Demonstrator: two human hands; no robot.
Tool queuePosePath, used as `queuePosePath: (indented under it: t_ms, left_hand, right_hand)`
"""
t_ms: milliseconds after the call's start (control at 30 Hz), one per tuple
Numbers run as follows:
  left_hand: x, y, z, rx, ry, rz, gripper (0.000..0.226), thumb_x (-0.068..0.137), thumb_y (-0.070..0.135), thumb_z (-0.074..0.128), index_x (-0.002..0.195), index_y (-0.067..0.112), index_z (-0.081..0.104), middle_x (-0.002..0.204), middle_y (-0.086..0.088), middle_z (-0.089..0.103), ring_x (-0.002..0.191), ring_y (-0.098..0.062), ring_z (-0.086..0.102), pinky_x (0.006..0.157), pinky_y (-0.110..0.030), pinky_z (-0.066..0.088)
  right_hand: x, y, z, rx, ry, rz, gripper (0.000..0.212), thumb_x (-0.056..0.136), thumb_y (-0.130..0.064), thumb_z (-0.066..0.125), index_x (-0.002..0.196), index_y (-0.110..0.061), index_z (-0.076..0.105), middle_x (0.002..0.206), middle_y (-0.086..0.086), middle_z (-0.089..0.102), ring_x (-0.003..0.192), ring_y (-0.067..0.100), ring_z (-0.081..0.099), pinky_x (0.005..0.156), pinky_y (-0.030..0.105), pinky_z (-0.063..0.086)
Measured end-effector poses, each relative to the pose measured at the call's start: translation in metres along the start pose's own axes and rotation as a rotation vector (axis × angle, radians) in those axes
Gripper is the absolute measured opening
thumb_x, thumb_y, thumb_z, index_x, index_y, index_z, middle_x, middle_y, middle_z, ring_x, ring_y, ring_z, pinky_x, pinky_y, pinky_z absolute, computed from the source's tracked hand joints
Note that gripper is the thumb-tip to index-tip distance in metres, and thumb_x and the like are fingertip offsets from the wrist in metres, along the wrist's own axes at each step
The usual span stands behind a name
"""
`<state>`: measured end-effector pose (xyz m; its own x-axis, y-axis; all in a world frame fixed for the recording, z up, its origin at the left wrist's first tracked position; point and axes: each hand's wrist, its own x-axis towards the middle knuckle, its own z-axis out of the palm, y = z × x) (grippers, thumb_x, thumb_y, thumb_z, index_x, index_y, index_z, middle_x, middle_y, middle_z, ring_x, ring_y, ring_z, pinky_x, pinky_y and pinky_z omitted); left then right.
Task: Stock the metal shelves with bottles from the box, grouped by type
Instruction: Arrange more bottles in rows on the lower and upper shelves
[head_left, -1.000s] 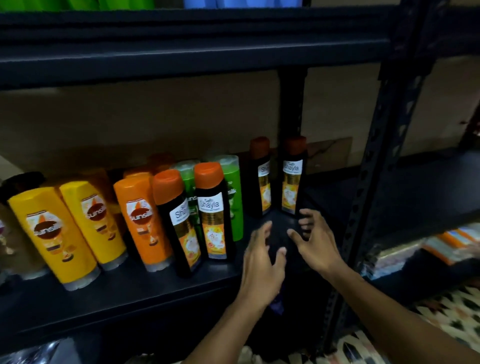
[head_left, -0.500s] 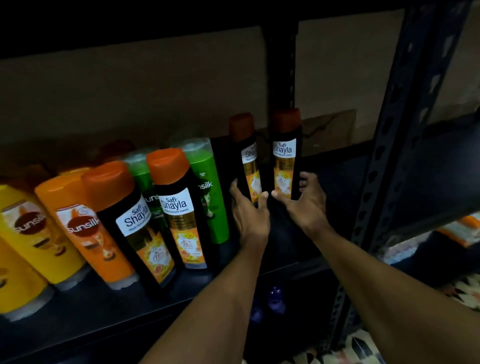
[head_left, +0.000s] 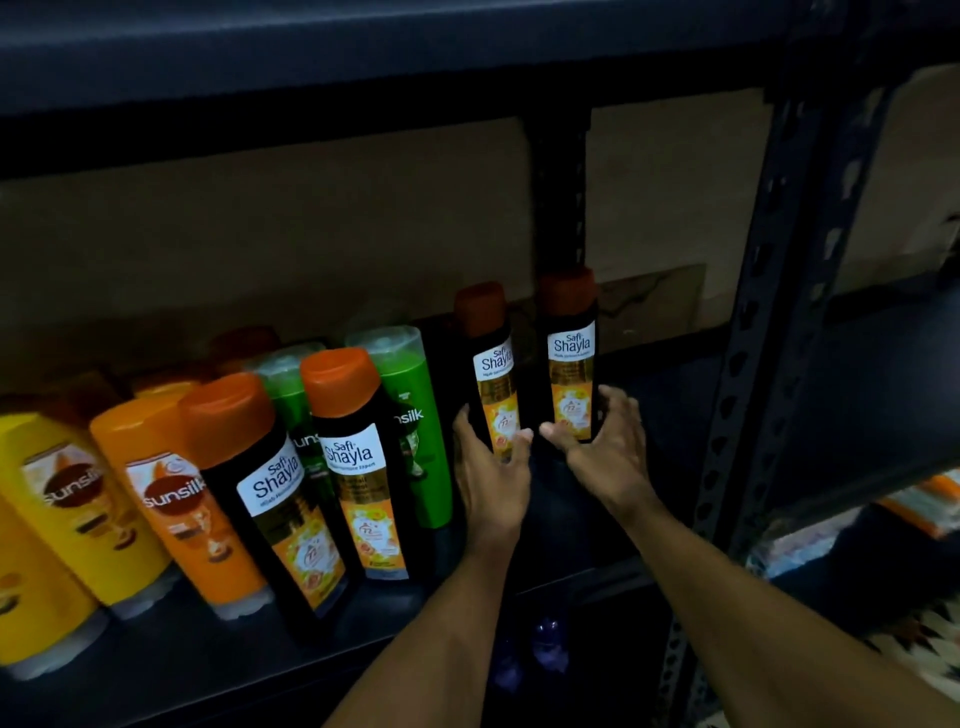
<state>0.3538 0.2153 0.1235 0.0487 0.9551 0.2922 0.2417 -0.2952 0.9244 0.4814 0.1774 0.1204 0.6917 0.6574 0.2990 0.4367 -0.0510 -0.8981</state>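
On shelf (head_left: 156, 675), upright bottles (head_left: 570, 358), caps up; left hand (head_left: 491, 483), right hand (head_left: 605, 452) gripping

DIM STOCKROOM: A plain beige wall (head_left: 249, 228) stood behind the dark metal shelving (head_left: 311, 62), whose perforated upright (head_left: 748, 364) rose at right. Light was low, the shelf recesses deep in shadow. A geometric-patterned floor covering (head_left: 930, 644) showed at the lower right corner.

Yellow bottle (head_left: 36, 587) cut by left edge; back-row cap (head_left: 244, 342) dim, perhaps orange.
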Motion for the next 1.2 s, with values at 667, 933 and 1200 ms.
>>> queuePosePath:
  t_ms: [667, 933, 1200]
  left_hand:
    - [0.006, -0.006, 0.004, -0.052, -0.08, 0.001, 0.062, 0.098, 0.014, 0.066, 0.153, 0.009, 0.038, 0.12, -0.004, 0.066, 0.07, 0.024, 0.056, 0.06, -0.001, 0.04]
    - [0.007, -0.003, 0.003, -0.042, -0.041, 0.044, 0.062, 0.096, 0.02, 0.069, 0.15, 0.012, 0.041, 0.131, -0.008, 0.065, 0.114, -0.019, 0.064, 0.095, -0.032, 0.055]
    - [0.007, -0.002, 0.003, -0.054, -0.045, 0.061, 0.055, 0.095, 0.021, 0.07, 0.144, 0.014, 0.049, 0.128, -0.004, 0.067, 0.115, -0.018, 0.064, 0.099, -0.038, 0.052]
  right_hand:
    - [0.006, 0.003, 0.005, 0.112, -0.015, -0.039, 0.066, 0.081, -0.024, 0.082, 0.139, -0.021, 0.05, 0.126, -0.002, 0.06, 0.106, 0.009, 0.056, 0.077, 0.014, 0.039]
    - [0.009, 0.01, 0.007, 0.115, 0.015, -0.087, 0.063, 0.072, -0.022, 0.088, 0.126, -0.022, 0.057, 0.117, -0.001, 0.067, 0.104, 0.014, 0.065, 0.089, 0.033, 0.053]
    - [0.011, 0.01, 0.005, 0.126, 0.004, -0.09, 0.063, 0.074, -0.023, 0.088, 0.13, -0.019, 0.059, 0.119, 0.0, 0.066, 0.106, 0.013, 0.063, 0.088, 0.027, 0.05]
